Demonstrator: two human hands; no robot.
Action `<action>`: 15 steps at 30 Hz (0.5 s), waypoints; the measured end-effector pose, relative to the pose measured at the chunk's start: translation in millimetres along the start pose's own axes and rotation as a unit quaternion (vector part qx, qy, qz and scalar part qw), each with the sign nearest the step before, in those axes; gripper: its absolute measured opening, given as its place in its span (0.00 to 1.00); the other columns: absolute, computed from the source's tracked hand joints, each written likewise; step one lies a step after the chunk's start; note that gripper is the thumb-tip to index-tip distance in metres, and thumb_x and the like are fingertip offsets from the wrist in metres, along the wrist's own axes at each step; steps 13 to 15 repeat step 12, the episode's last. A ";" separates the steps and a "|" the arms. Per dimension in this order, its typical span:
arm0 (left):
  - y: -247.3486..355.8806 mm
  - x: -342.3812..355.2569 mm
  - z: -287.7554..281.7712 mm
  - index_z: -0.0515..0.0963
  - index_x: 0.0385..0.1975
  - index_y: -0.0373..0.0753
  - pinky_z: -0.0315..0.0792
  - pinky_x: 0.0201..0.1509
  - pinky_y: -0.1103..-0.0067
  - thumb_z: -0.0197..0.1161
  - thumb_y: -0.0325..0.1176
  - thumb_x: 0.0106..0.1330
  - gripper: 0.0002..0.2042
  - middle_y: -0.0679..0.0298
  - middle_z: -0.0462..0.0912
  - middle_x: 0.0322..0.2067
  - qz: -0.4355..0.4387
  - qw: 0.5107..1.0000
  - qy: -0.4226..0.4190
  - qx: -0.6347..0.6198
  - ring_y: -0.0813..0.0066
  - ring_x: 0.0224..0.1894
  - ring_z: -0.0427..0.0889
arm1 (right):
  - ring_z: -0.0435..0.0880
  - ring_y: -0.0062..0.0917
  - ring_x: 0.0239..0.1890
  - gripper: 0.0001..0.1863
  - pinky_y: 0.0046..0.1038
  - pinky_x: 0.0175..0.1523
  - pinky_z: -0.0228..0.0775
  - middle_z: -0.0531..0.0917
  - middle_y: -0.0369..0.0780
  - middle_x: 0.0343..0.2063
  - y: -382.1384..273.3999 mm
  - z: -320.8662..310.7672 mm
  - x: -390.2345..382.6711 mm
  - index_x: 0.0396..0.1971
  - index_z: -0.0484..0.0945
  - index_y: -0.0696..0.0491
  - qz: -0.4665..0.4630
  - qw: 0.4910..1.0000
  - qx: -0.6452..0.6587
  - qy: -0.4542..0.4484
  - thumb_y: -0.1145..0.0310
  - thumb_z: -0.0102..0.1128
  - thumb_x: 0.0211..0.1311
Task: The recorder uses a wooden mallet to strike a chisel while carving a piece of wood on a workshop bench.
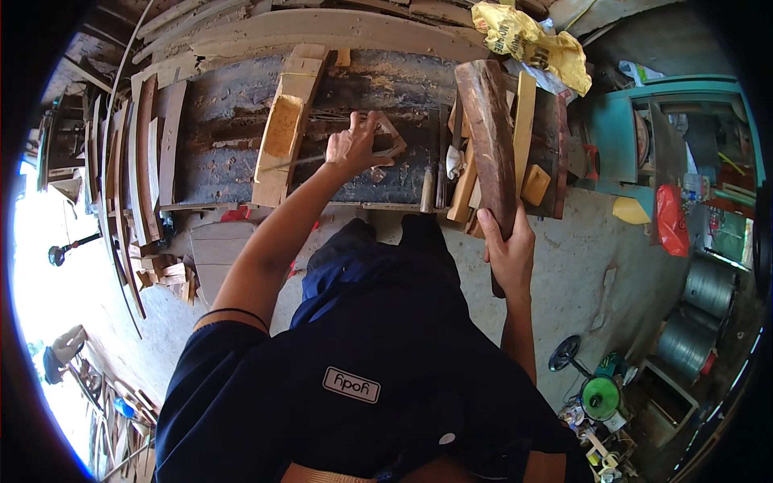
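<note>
My left hand [349, 150] rests low over the dark workbench [217, 173], palm down, with its fingers stretched forward and apart. Beside its fingertips lies a small angular wooden frame [393, 135]. A thin rod [302, 163] runs from under this hand toward a pale wood block [279, 129] with a hollow carved in it; whether the hand touches the rod is unclear. My right hand [512, 245] is closed round the narrow lower part of a thick, dark, rough wooden club [488, 133]. The club's wide end points away from me over the bench.
Long boards [145, 161] stand along the bench's left side. Chisel-like tools [429, 173] and wood strips [523, 121] lie under and beside the club. A yellow sack [535, 44] sits at the back right. Right of the bench is a teal cabinet [616, 133]; a green fan [601, 397] stands lower right.
</note>
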State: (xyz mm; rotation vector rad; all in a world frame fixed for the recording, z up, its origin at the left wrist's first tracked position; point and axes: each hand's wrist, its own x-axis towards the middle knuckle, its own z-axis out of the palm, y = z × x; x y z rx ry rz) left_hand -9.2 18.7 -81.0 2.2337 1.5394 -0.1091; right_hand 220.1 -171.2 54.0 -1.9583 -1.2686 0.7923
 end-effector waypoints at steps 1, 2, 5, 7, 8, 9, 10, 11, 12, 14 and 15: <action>-5.0 2.9 9.3 0.63 0.65 0.49 0.82 0.45 0.60 0.77 0.57 0.49 0.44 0.48 0.70 0.60 0.000 1.000 -0.001 -0.001 0.47 0.45 0.86 | 0.88 0.39 0.34 0.26 0.36 0.40 0.75 0.86 0.50 0.32 -3.1 -0.9 -1.5 0.53 0.74 0.60 0.023 1.000 -0.007 -0.015 0.53 0.63 0.68; -13.5 5.8 22.4 0.65 0.65 0.49 0.81 0.44 0.59 0.73 0.61 0.52 0.43 0.47 0.75 0.54 -0.001 1.000 0.016 -0.005 0.46 0.43 0.86 | 0.88 0.39 0.34 0.26 0.36 0.40 0.75 0.86 0.50 0.32 -4.5 -0.7 -2.5 0.53 0.74 0.60 0.024 1.000 -0.008 -0.018 0.53 0.63 0.68; -15.1 6.8 12.9 0.76 0.56 0.45 0.81 0.44 0.58 0.68 0.64 0.55 0.35 0.49 0.86 0.36 -0.006 1.000 -0.001 -0.017 0.48 0.40 0.87 | 0.88 0.39 0.34 0.25 0.36 0.40 0.76 0.86 0.49 0.31 -5.9 -0.3 -0.4 0.52 0.75 0.59 0.004 1.000 -0.002 -0.015 0.52 0.63 0.68; -11.5 -0.5 -10.8 0.82 0.47 0.41 0.81 0.46 0.60 0.68 0.63 0.56 0.31 0.50 0.87 0.35 -0.019 0.998 -0.034 -0.051 0.52 0.42 0.88 | 0.88 0.38 0.33 0.24 0.35 0.39 0.76 0.86 0.48 0.30 -8.0 -0.9 -1.1 0.50 0.75 0.58 0.007 1.000 -0.017 -0.013 0.52 0.64 0.67; -16.0 0.3 -12.1 0.84 0.43 0.40 0.80 0.45 0.63 0.70 0.58 0.57 0.27 0.51 0.88 0.35 -0.032 0.996 0.006 -0.079 0.54 0.41 0.88 | 0.88 0.38 0.33 0.24 0.35 0.39 0.76 0.86 0.48 0.30 -9.5 -1.3 -1.1 0.50 0.75 0.58 0.007 1.000 -0.016 -0.015 0.52 0.64 0.67; -17.7 2.3 -16.6 0.84 0.43 0.40 0.80 0.45 0.63 0.70 0.58 0.57 0.27 0.51 0.88 0.35 -0.034 0.996 0.006 -0.079 0.54 0.41 0.88 | 0.88 0.38 0.32 0.24 0.35 0.38 0.76 0.86 0.47 0.29 -11.0 -1.7 -0.5 0.49 0.75 0.58 0.021 0.999 -0.018 -0.025 0.52 0.64 0.67; -18.2 5.1 -25.5 0.84 0.43 0.40 0.80 0.44 0.64 0.71 0.55 0.57 0.25 0.50 0.87 0.34 -0.004 0.988 0.047 -0.145 0.55 0.40 0.88 | 0.88 0.38 0.32 0.24 0.34 0.38 0.76 0.86 0.47 0.28 -11.1 -1.8 -0.9 0.49 0.75 0.57 0.035 0.999 -0.021 -0.035 0.52 0.65 0.67; -19.0 8.0 -38.8 0.84 0.44 0.40 0.80 0.43 0.66 0.72 0.53 0.57 0.24 0.50 0.87 0.33 0.025 0.973 0.089 -0.210 0.56 0.39 0.89 | 0.88 0.38 0.32 0.24 0.34 0.38 0.76 0.86 0.47 0.28 -10.8 -0.9 -0.8 0.49 0.75 0.57 0.035 0.998 -0.021 -0.037 0.52 0.65 0.67; -20.5 6.4 -38.2 0.84 0.44 0.40 0.80 0.43 0.66 0.72 0.53 0.57 0.24 0.50 0.87 0.33 0.023 0.973 0.089 -0.210 0.56 0.39 0.89 | 0.88 0.39 0.32 0.24 0.34 0.38 0.76 0.86 0.47 0.28 -10.1 0.3 -0.8 0.49 0.75 0.57 0.022 0.999 -0.005 -0.030 0.52 0.64 0.67; -20.5 6.4 -38.2 0.84 0.44 0.40 0.80 0.43 0.66 0.72 0.53 0.57 0.24 0.50 0.87 0.33 0.023 0.973 0.089 -0.210 0.56 0.39 0.89 | 0.88 0.39 0.32 0.24 0.34 0.38 0.76 0.86 0.47 0.28 -10.1 0.3 -0.8 0.49 0.75 0.57 0.022 0.999 -0.005 -0.030 0.52 0.64 0.67; -20.5 6.4 -38.2 0.84 0.44 0.40 0.80 0.43 0.66 0.72 0.53 0.57 0.24 0.50 0.87 0.33 0.023 0.973 0.089 -0.210 0.56 0.39 0.89 | 0.88 0.39 0.32 0.24 0.34 0.38 0.76 0.86 0.47 0.28 -10.1 0.3 -0.8 0.49 0.75 0.57 0.022 0.999 -0.005 -0.030 0.52 0.64 0.67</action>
